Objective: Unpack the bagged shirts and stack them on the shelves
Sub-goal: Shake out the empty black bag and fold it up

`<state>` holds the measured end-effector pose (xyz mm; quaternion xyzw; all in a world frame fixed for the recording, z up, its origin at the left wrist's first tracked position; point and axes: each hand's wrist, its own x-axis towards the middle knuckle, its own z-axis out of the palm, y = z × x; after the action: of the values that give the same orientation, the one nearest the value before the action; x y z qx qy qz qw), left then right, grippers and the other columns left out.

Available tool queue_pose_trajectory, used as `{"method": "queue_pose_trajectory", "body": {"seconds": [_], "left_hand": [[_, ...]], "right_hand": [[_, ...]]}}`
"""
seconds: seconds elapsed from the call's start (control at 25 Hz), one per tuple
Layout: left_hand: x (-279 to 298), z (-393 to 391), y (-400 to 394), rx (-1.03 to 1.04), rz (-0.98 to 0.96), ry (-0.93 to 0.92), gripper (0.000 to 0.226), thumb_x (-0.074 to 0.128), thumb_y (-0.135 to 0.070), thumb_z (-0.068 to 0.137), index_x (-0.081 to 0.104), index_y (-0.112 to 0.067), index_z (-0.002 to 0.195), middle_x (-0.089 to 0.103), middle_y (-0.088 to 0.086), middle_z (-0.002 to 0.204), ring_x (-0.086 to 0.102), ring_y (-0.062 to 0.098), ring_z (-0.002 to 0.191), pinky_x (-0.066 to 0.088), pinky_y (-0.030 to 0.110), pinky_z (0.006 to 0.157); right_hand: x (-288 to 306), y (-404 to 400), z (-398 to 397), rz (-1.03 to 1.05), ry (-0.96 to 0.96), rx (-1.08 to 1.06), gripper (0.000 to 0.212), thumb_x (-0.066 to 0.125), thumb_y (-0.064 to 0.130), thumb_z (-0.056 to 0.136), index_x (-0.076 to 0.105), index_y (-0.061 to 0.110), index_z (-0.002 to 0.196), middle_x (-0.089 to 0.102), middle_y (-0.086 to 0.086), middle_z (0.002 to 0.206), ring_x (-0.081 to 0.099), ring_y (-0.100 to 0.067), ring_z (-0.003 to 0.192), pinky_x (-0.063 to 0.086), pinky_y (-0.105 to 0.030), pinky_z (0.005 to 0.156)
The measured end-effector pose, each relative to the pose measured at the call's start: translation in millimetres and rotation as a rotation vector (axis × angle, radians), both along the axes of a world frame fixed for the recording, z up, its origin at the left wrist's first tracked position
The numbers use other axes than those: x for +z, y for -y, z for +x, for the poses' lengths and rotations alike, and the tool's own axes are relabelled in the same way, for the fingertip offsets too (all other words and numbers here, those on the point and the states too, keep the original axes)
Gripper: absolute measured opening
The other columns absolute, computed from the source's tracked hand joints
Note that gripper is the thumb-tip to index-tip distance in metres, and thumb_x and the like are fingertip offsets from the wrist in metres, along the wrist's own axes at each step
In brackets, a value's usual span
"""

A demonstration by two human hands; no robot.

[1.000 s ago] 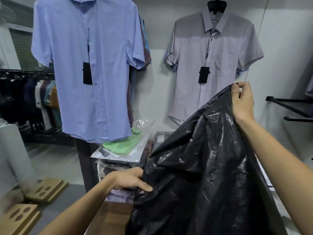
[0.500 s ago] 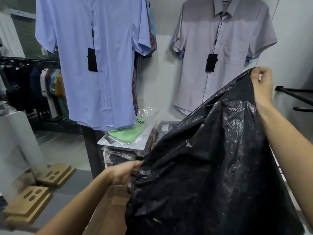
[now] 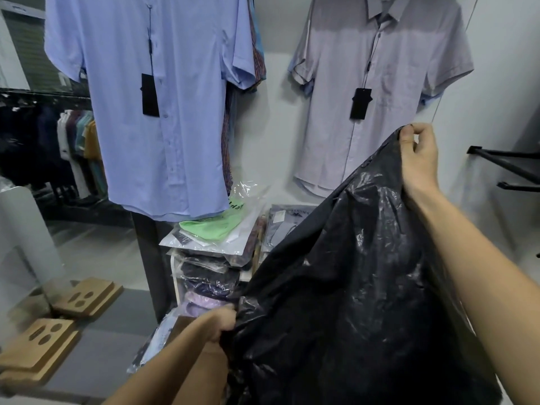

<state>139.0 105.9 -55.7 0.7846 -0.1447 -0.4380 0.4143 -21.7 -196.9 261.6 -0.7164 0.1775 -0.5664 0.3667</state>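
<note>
Both hands clamped on a crinkly, glossy black plastic bag point(image 3: 350, 287): right hand point(image 3: 419, 159) pinching its peak, left hand point(image 3: 220, 323) bunching the edge.

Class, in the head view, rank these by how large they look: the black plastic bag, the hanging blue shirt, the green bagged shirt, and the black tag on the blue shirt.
1. black plastic bag, though it is nearest the camera
2. blue shirt
3. green bagged shirt
4. black tag

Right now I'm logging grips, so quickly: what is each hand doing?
Left hand: closed, gripping the black bag at its lower edge.
Right hand: closed, pinching the bag's top corner, holding it up.
</note>
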Motion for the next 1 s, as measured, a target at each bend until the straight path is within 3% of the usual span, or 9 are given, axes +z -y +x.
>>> {"method": "queue_pose_trajectory", "body": {"seconds": [0.12, 0.24, 0.4, 0.48, 0.56, 0.64, 0.76, 0.88, 1.0], "left_hand": [[-11, 29, 1, 0.134, 0.090, 0.268, 0.026, 0.074, -0.037, 0.087, 0.071, -0.011, 0.090, 0.076, 0.014, 0.099, 0.071, 0.028, 0.086, 0.058, 0.036, 0.084], [-1, 33, -11, 0.277, 0.178, 0.579, 0.053, 0.066, -0.064, 0.088, 0.066, -0.012, 0.086, 0.075, 0.014, 0.098, 0.070, 0.031, 0.098, 0.049, 0.034, 0.080], [40, 59, -26, 0.621, -0.096, 0.419, 0.065, 0.069, -0.075, 0.079, 0.073, -0.010, 0.085, 0.074, 0.014, 0.098, 0.069, 0.034, 0.098, 0.053, 0.039, 0.090], [62, 63, -27, 0.692, -0.362, 0.132, 0.061, 0.054, -0.073, 0.091, 0.072, -0.015, 0.090, 0.073, 0.011, 0.100, 0.068, 0.028, 0.090, 0.056, 0.041, 0.081], [72, 70, -31, 0.661, -0.566, -0.223, 0.057, 0.038, -0.066, 0.101, 0.066, -0.017, 0.112, 0.068, 0.015, 0.114, 0.066, 0.034, 0.105, 0.053, 0.050, 0.087], [70, 65, -36, 0.607, -0.520, -0.411, 0.060, 0.051, -0.060, 0.094, 0.064, -0.014, 0.131, 0.065, 0.020, 0.131, 0.063, 0.039, 0.116, 0.049, 0.056, 0.096], [69, 54, -36, 0.419, -0.496, -0.425, 0.044, 0.069, -0.042, 0.083, 0.079, -0.009, 0.110, 0.075, 0.018, 0.109, 0.072, 0.033, 0.091, 0.057, 0.045, 0.088], [65, 53, -27, 0.330, -0.409, -0.331, 0.041, 0.067, -0.024, 0.092, 0.068, -0.004, 0.128, 0.076, 0.020, 0.093, 0.075, 0.031, 0.077, 0.062, 0.041, 0.074], [63, 64, -17, 0.434, -0.382, -0.113, 0.031, 0.046, -0.020, 0.109, 0.052, -0.009, 0.138, 0.074, 0.019, 0.099, 0.072, 0.032, 0.080, 0.062, 0.039, 0.062]], "right_hand": [[-3, -5, 1, -0.146, -0.053, -0.073, 0.013, 0.047, 0.032, 0.107, 0.056, 0.024, 0.103, 0.059, 0.014, 0.088, 0.055, -0.011, 0.087, 0.045, -0.035, 0.084], [9, -17, -3, -0.397, -0.212, -0.234, 0.026, 0.042, 0.040, 0.109, 0.059, 0.021, 0.112, 0.070, -0.008, 0.097, 0.061, -0.035, 0.091, 0.038, -0.040, 0.072], [30, -12, -17, -0.519, -0.296, -0.467, 0.035, 0.036, 0.042, 0.110, 0.057, 0.017, 0.120, 0.070, -0.021, 0.107, 0.062, -0.047, 0.096, 0.030, -0.040, 0.070], [39, -9, -21, -0.396, -0.222, -0.479, 0.037, 0.034, 0.045, 0.110, 0.056, 0.018, 0.121, 0.070, -0.021, 0.109, 0.061, -0.047, 0.098, 0.029, -0.040, 0.070], [44, -6, -22, -0.294, -0.112, -0.451, 0.038, 0.034, 0.046, 0.110, 0.056, 0.017, 0.121, 0.070, -0.017, 0.109, 0.059, -0.043, 0.099, 0.028, -0.037, 0.070], [45, -6, -20, -0.236, -0.049, -0.417, 0.039, 0.035, 0.046, 0.110, 0.057, 0.015, 0.121, 0.070, -0.013, 0.109, 0.059, -0.039, 0.098, 0.025, -0.034, 0.069], [41, -8, -19, -0.203, -0.030, -0.408, 0.039, 0.035, 0.046, 0.110, 0.055, 0.015, 0.122, 0.069, -0.013, 0.106, 0.059, -0.038, 0.096, 0.027, -0.033, 0.070], [35, -7, -18, -0.229, -0.105, -0.406, 0.037, 0.034, 0.046, 0.110, 0.054, 0.016, 0.120, 0.069, -0.015, 0.104, 0.059, -0.039, 0.094, 0.028, -0.035, 0.070], [30, -8, -18, -0.308, -0.208, -0.452, 0.035, 0.032, 0.045, 0.111, 0.052, 0.017, 0.119, 0.070, -0.018, 0.103, 0.060, -0.044, 0.093, 0.031, -0.039, 0.070]]}}
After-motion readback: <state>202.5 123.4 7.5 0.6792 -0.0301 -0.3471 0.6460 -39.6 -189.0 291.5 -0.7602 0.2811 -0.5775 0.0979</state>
